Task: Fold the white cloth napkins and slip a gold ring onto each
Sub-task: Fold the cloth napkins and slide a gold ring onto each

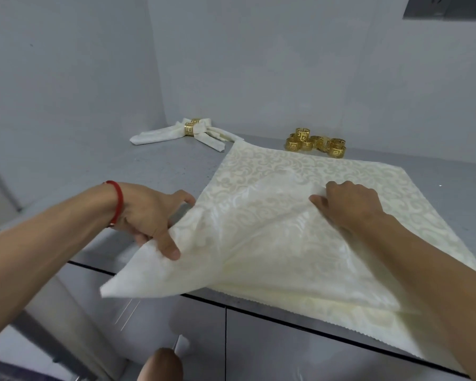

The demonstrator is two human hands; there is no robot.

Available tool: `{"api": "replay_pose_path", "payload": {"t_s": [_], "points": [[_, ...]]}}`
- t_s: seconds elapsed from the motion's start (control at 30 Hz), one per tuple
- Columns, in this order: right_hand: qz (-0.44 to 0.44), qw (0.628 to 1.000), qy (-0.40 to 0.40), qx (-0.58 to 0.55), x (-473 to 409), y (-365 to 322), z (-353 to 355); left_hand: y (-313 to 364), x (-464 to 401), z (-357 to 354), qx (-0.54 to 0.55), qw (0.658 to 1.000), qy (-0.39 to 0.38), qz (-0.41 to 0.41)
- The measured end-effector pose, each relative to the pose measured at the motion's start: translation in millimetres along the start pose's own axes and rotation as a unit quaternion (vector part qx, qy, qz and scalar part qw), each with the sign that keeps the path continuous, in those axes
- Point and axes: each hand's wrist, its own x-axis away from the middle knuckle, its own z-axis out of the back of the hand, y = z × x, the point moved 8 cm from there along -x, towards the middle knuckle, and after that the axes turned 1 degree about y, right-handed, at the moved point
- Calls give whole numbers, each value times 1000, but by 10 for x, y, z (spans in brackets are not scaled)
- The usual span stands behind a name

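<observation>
Folding step: left hand [149, 218] grips lifted corner of cream patterned cloth napkin [286, 215] on grey bench [162, 166], right hand [346, 204] pinches its middle; next likely fold corner over, then fetch a ring from the gold filigree rings [316, 143].

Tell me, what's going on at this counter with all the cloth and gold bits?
A person is folding a white patterned napkin spread on a grey counter. The left hand grips its lifted near corner, while the right hand pinches the cloth near the middle. Further back lie two finished napkins, each with a gold ring on, and a pile of loose gold rings waits.
</observation>
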Motion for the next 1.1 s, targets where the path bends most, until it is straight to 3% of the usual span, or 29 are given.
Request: {"api": "replay_pose_path", "payload": {"t_s": [0.17,0.33,0.43,0.57,0.77,1.1], "points": [[10,1000,4,5,9,4,-6,6,109,342,-128,990,58,12],[37,998,31,31,49,-10,33,-14,101,759,-312,937,138,71],[40,998,44,-23,65,-34,48,-145,-61,829,-261,950,155,69],[5,985,9,-174,122,86,14,-362,-140,647,-108,987,101,58],[-79,970,-77,-218,227,477,-42,-549,5,513,-128,991,31,-7],[-126,966,-129,-187,689,702,-28,-606,12,666,-157,983,88,-25]]}}
